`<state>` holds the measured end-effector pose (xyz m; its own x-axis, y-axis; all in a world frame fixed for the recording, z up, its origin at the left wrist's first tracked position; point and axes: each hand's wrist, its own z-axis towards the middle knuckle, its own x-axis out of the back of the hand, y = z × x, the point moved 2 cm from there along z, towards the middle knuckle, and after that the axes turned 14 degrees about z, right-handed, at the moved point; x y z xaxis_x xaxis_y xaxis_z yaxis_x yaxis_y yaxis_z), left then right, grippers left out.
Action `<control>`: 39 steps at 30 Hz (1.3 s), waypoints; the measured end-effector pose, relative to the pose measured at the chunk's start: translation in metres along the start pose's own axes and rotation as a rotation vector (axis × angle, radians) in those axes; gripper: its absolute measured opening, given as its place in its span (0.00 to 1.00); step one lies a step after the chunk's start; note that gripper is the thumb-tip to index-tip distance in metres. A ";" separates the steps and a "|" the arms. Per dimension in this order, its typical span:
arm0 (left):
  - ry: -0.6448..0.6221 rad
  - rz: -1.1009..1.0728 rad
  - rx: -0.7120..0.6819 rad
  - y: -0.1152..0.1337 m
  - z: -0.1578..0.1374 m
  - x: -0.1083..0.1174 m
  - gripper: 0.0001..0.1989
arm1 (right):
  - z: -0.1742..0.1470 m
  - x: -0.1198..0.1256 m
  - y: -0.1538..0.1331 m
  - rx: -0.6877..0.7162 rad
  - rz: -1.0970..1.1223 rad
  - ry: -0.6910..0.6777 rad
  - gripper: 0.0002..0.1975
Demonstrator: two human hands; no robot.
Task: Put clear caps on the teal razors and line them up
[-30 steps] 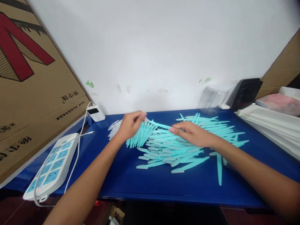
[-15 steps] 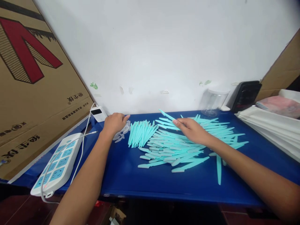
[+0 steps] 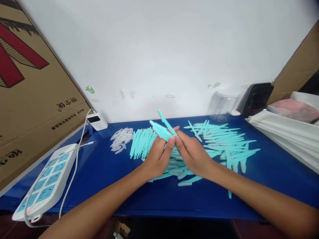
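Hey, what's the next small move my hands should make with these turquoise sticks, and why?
I'd probably swing the angled stick into line with the other held sticks: its tip stands apart from theirs, and the left hand and right hand meet around the sticks, thumbs side by side, well placed to even them up.

White wall (image 3: 149,49) evenly bright; top-right corner darkened; space under blue table (image 3: 144,199) dim; details soft.

Head view, facing forward and down over blue table (image 3: 102,169)
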<state>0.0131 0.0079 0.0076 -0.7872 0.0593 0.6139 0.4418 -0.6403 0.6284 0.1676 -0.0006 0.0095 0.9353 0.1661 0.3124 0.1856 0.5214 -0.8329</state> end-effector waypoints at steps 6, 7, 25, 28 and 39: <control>-0.024 -0.262 0.152 0.000 0.001 0.000 0.30 | -0.003 -0.003 0.003 -0.040 0.022 -0.161 0.18; -0.022 -0.286 0.167 0.000 0.001 -0.001 0.30 | -0.002 -0.003 0.003 -0.043 0.018 -0.196 0.18; -0.383 1.308 0.605 -0.056 0.026 0.088 0.25 | 0.015 0.028 0.017 0.006 -0.323 -0.083 0.27; -0.491 1.308 0.644 -0.064 0.024 0.085 0.25 | 0.017 0.029 0.019 0.004 -0.321 -0.083 0.27; -0.349 1.298 0.685 -0.067 0.028 0.097 0.39 | 0.018 0.033 0.020 -0.032 -0.363 -0.077 0.27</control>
<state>-0.0812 0.0776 0.0387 0.3915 -0.0139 0.9201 0.9180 0.0751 -0.3894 0.1967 0.0302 0.0118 0.7817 0.0385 0.6225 0.5113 0.5320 -0.6749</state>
